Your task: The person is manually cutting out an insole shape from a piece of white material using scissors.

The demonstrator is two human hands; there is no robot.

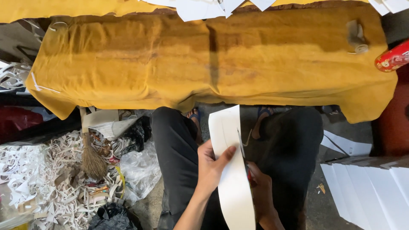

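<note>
The person sat at the near edge of the bench [213,64], knees under it, w/ both hands low over the lap. The left hand [211,166] gripped a long white card sheet [232,170], thumb on top and fingers behind, holding it upright-ish and tilted away so its right edge faced the other hand; that grip likely kept the sheet stiff for the blades. The right hand [260,187] was closed round a pair of scissors [243,155], red at the handle, blades running up along the sheet's right edge, approx. on a drawn line. The sheet hung over the gap between the 2 legs, not on the bench, so offcuts could drop to the floor.

The bench was draped in a mustard-yellow cloth [128,72], creased and stained dark down the middle. A tape roll [357,38] lay near its far right corner, a red can [393,56] just off the right edge. White card pieces [204,7] overlapped the far edge. On the floor at left: a heap of white paper scraps [38,179], a small broom [90,153], clear plastic bags [140,168]. At right, a fanned stack of white sheets [370,191].
</note>
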